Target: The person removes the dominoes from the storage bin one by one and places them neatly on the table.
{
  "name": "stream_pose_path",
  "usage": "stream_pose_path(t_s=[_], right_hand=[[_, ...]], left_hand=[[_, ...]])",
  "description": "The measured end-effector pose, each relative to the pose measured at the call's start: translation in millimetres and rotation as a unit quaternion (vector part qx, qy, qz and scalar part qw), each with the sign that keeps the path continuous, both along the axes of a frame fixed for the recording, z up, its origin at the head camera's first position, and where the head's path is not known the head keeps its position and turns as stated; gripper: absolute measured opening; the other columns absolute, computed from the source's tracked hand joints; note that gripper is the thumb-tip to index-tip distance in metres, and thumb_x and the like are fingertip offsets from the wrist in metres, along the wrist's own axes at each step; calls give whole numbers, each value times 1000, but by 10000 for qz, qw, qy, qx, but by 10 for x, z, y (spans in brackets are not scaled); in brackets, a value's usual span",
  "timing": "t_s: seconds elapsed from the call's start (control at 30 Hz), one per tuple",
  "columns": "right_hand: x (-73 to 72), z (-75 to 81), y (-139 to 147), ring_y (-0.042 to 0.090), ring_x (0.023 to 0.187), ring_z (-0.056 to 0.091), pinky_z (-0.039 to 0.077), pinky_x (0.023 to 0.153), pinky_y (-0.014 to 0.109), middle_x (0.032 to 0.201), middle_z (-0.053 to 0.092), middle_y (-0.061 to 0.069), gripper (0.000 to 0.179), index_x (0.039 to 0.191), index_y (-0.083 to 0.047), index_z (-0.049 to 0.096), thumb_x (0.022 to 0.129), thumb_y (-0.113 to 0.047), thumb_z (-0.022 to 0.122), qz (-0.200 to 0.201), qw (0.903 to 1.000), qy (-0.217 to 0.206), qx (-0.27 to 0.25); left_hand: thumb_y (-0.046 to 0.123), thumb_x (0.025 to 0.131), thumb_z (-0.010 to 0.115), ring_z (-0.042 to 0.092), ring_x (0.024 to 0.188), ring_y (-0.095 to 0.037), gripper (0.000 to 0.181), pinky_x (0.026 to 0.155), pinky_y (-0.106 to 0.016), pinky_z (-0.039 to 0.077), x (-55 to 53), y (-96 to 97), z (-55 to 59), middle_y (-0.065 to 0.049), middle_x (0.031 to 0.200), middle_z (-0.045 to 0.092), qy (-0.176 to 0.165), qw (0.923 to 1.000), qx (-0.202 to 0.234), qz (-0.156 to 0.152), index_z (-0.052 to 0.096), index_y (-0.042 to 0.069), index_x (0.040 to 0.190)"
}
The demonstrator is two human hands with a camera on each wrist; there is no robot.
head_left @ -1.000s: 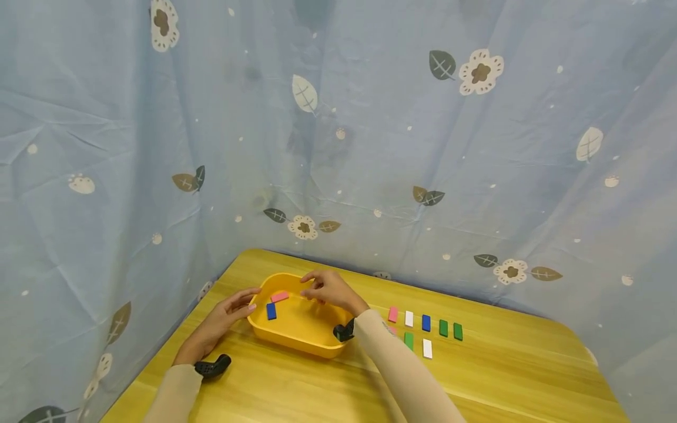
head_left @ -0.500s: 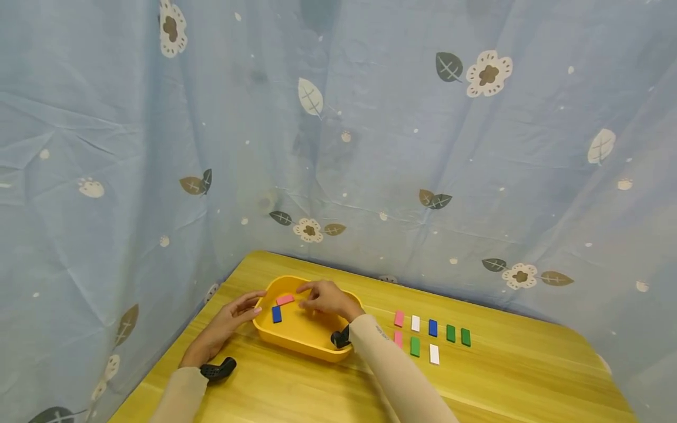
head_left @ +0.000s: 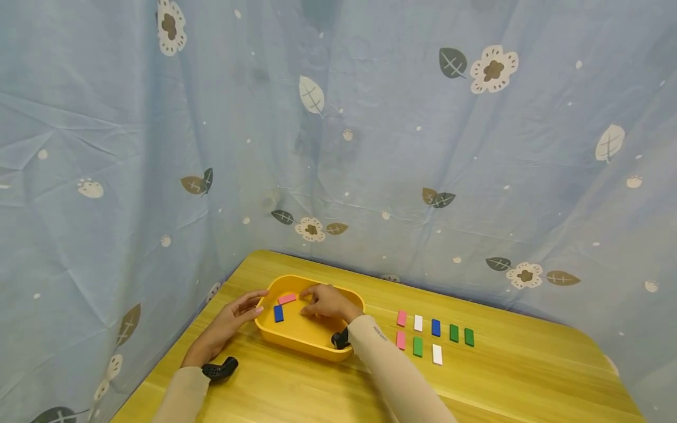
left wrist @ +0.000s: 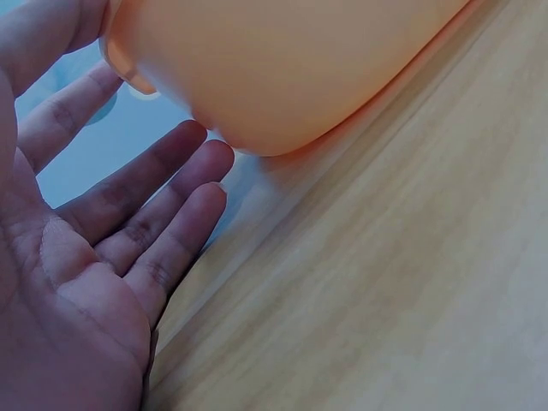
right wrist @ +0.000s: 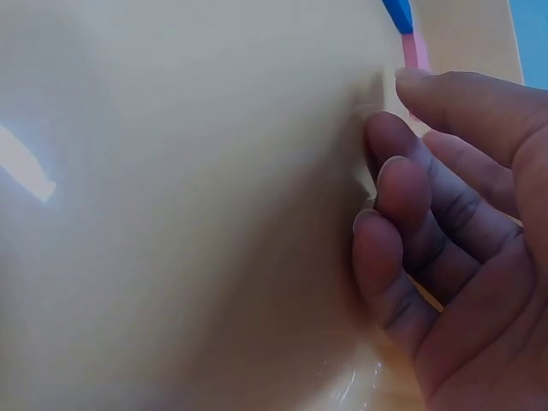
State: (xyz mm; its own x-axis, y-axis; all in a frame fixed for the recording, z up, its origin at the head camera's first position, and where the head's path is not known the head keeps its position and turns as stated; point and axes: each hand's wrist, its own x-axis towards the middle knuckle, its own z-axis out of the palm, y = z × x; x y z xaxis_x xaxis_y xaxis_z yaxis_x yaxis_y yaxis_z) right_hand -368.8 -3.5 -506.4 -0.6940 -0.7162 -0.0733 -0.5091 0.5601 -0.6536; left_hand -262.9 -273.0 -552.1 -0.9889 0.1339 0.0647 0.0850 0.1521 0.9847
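Observation:
A yellow plastic basin (head_left: 296, 343) stands on the left part of the table. My left hand (head_left: 230, 323) touches its left rim with thumb and forefinger, and the other fingers lie loosely extended outside the wall in the left wrist view. Inside the basin lie a blue block (head_left: 278, 313) and a pink block (head_left: 287, 298), flat and close together at the left end. My right hand (head_left: 329, 302) reaches into the basin with loosely bent fingers, to the right of the pink block. Nothing shows between those fingers in the right wrist view; the floor under the palm is hidden.
Right of the basin, small flat blocks lie in two rows on the wooden table (head_left: 508, 364). They include a pink block (head_left: 402, 318), a white block (head_left: 437, 355), a blue block (head_left: 436, 328) and a green block (head_left: 469, 337). A blue patterned curtain (head_left: 370, 147) hangs behind.
My right hand has come down from the far rim into the basin, its fingertips a little closer to the pink block. The left hand stays at the rim. The head view has shifted slightly.

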Motion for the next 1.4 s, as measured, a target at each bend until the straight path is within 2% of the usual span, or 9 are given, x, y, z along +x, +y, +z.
stream_pose_path(t_s=[0.03,0.1,0.37,0.57,0.77,1.0,1.23,1.3,1.4], right_hand=[[2,-2,0,15,53,57,50,56,30,70,65,-1,41,126,-13,62,87,-25,71,12,10000,-37,-7],[5,-4,-3,14,53,56,47,51,25,70,63,0,41,128,-14,61,89,-24,69,57,10000,-30,-16],[3,-17,-49,14,44,44,41,45,24,60,53,2,45,137,-14,53,93,-19,63,214,9995,-238,-65],[-9,-26,-101,17,51,55,48,49,26,69,65,2,40,132,-18,59,92,-21,64,81,9998,-41,182],[8,-27,-114,16,56,57,49,52,26,75,65,0,17,107,-17,69,91,-24,66,1,9999,5,145],[34,-41,-180,18,57,59,49,52,26,77,65,1,33,123,-17,64,91,-25,67,-92,9997,6,222],[68,2,-240,15,58,62,50,54,24,74,66,-5,12,91,-19,70,89,-30,68,53,9995,218,219],[74,14,-252,14,57,61,49,54,23,74,65,-6,12,92,-18,70,88,-29,70,114,9994,289,168],[74,22,-271,11,55,57,47,54,21,72,63,-6,25,106,-13,68,86,-27,72,172,9987,450,166]], left_hand=[[35,94,60,33,135,-25,46,105,-43,36,1,0,0,2,146,40,-19,10000,-8,6,49,30,138],[35,94,60,33,135,-25,46,105,-44,36,2,0,1,2,146,40,-37,10000,15,17,49,29,138],[38,92,62,35,134,-23,47,106,-47,33,-13,3,14,4,146,39,-239,9997,73,78,49,32,137],[37,93,62,34,134,-26,47,105,-47,35,-12,6,8,1,146,39,-129,9999,46,57,50,30,137],[36,92,63,36,133,-24,47,104,-45,36,-6,10,19,2,145,40,-124,9999,83,70,50,30,137],[37,92,63,36,133,-25,47,102,-42,39,-7,-3,-7,2,145,40,-126,9999,112,27,50,31,137],[36,93,62,37,132,-25,46,103,-44,38,-2,-15,-19,1,144,41,-63,9999,62,76,50,31,137],[36,93,61,37,132,-25,45,104,-44,37,-6,-10,-11,1,145,40,-43,10000,45,63,50,31,137],[36,93,62,39,131,-25,45,103,-43,39,-16,2,-1,0,143,42,-57,9999,83,41,50,32,136]])
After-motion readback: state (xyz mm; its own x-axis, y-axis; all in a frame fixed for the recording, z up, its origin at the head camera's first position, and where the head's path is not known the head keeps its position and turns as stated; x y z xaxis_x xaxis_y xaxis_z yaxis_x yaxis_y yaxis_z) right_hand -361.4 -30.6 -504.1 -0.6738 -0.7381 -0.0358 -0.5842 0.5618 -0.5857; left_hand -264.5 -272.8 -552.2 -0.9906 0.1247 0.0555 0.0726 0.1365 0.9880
